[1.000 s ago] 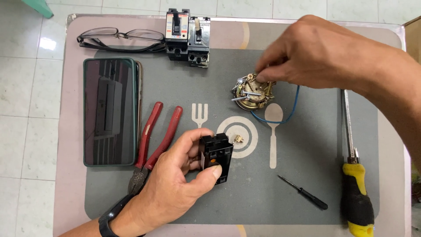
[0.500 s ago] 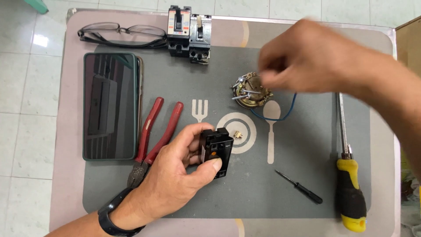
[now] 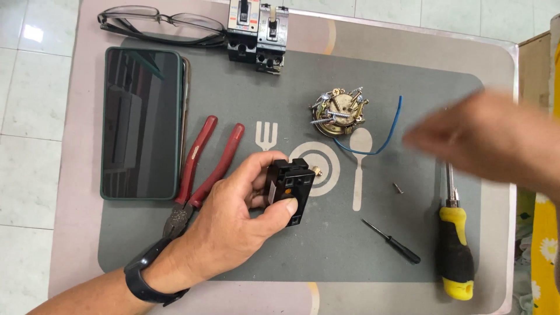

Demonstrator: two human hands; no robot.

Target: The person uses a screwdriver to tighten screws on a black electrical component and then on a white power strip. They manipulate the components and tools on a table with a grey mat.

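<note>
Your left hand [image 3: 233, 224] has the small black switch block [image 3: 287, 190] pinched, thumb on its face and fingers curled round the back, holding it just above the grey mat [image 3: 245, 93] near the printed plate symbol. A little brass part [image 3: 318, 171] pokes out at the block's right edge. There's a dark band on that wrist.

Your right hand [image 3: 484, 143] is over on the right, blurred, hovering above the mat; you can't tell from here whether the fingers are spread or closed, and nothing shows in it. It sits above the shaft of the yellow-handled screwdriver [image 3: 455, 256], which lies along the mat's right side.

Between your hands: a lone screw [image 3: 398, 188] on the mat, and below it a thin black screwdriver [image 3: 389, 240] lying at a slant. Up above, a round brass piece heaped with screws [image 3: 339, 111], and a curl of blue wire [image 3: 379, 140] just beside it.

To your left, red-handled pliers [image 3: 201, 169] lie touching your left hand's knuckle side, next to a dark phone [image 3: 140, 122]. At the top of the counter [image 3: 76, 245], glasses [image 3: 157, 26] and two grey breakers [image 3: 256, 35].
</note>
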